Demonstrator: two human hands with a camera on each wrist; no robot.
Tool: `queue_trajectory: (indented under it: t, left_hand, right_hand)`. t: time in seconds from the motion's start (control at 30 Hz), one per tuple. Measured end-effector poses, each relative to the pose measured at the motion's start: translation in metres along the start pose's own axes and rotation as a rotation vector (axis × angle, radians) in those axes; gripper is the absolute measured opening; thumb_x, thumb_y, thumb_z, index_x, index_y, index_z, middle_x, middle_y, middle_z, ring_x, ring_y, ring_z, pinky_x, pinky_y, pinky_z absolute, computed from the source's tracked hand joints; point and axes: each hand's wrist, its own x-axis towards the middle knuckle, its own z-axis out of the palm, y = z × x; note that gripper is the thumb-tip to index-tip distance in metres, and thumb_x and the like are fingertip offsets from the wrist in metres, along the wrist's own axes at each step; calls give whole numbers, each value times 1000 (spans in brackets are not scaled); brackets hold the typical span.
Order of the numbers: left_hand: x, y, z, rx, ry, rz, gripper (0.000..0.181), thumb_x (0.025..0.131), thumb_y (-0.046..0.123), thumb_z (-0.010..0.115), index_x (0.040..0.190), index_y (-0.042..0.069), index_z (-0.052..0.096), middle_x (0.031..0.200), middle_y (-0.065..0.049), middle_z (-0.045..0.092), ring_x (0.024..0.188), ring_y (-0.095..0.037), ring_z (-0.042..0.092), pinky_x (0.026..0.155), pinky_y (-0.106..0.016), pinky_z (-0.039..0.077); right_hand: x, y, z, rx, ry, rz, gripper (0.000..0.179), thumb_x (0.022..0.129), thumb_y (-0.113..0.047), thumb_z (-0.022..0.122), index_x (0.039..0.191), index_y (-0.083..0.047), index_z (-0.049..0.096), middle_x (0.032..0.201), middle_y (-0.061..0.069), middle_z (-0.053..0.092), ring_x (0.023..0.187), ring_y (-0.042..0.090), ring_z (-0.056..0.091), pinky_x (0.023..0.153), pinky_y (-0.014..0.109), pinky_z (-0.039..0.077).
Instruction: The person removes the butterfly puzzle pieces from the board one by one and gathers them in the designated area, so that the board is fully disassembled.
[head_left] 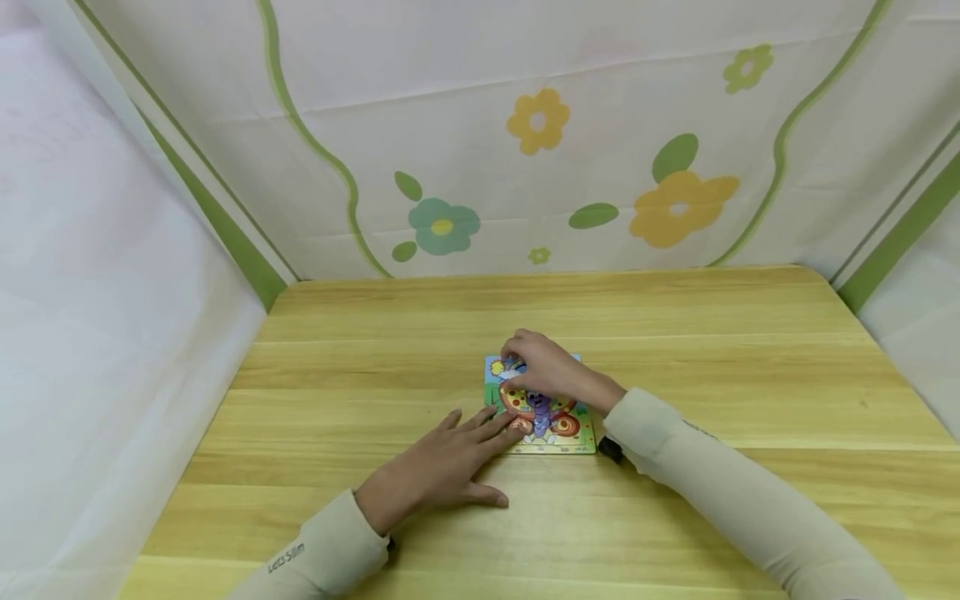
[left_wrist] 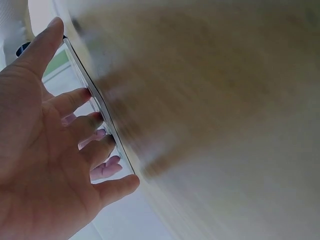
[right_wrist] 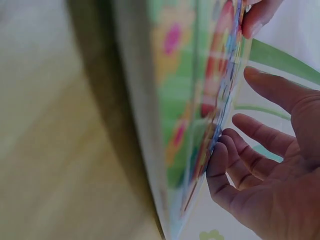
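A thin picture puzzle board [head_left: 587,440] lies flat on the wooden table, showing a purple-bodied butterfly [head_left: 542,427] with red and orange wings. My left hand [head_left: 448,467] reaches in from the lower left, its spread fingertips resting on the board's lower left part and its thumb out to the side. Over the board's upper part is my right hand [head_left: 553,368], its fingers bent loosely down. The right wrist view has the right hand [right_wrist: 280,160] with fingertips at the board's face [right_wrist: 175,65] and the thumb apart from them; no piece shows between them.
The wooden table [head_left: 337,367] extends around the board on all sides. Behind it hangs a white cloth wall [head_left: 480,67] with printed flowers and vines. Another white cloth [head_left: 97,292] closes off the left side. A small black device [head_left: 611,450] sits under the right cuff.
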Motion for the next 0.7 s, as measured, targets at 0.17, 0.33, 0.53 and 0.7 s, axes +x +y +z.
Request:
queue_trajectory:
  t: [0.17, 0.33, 0.53, 0.7]
  left_hand:
    - [-1, 1, -1, -23, -4, -2, 92, 95, 66, 63, 169, 28, 23, 176, 2, 21, 162, -28, 24, 125, -65, 28]
    - [-2, 1, -2, -43, -14, -9, 92, 95, 66, 64, 169, 28, 24, 176, 1, 20, 163, -28, 22, 125, -64, 27]
    - [-2, 1, -2, -49, -17, -11, 94, 93, 66, 65, 169, 28, 24, 176, 2, 20, 163, -29, 22, 125, -65, 28]
    - [-1, 0, -2, -56, -15, -9, 94, 93, 66, 65, 169, 28, 25, 176, 2, 19, 163, -29, 22, 124, -65, 28]
  right_hand:
    - [1, 1, 2, -16, 3, -2, 41, 92, -28, 82, 126, -7, 70, 125, 10, 64, 110, 24, 62, 97, 43, 56]
    - [1, 2, 4, -35, 7, -1, 41, 92, -29, 83, 125, -8, 70, 124, 9, 63, 111, 25, 61, 96, 43, 55]
    - [2, 0, 4, -62, 2, 3, 41, 92, -29, 83, 125, -9, 70, 126, 8, 63, 112, 25, 60, 98, 44, 54]
    - [3, -4, 2, -82, -13, 17, 40, 93, -29, 82, 124, -7, 70, 126, 9, 63, 113, 25, 59, 99, 44, 54]
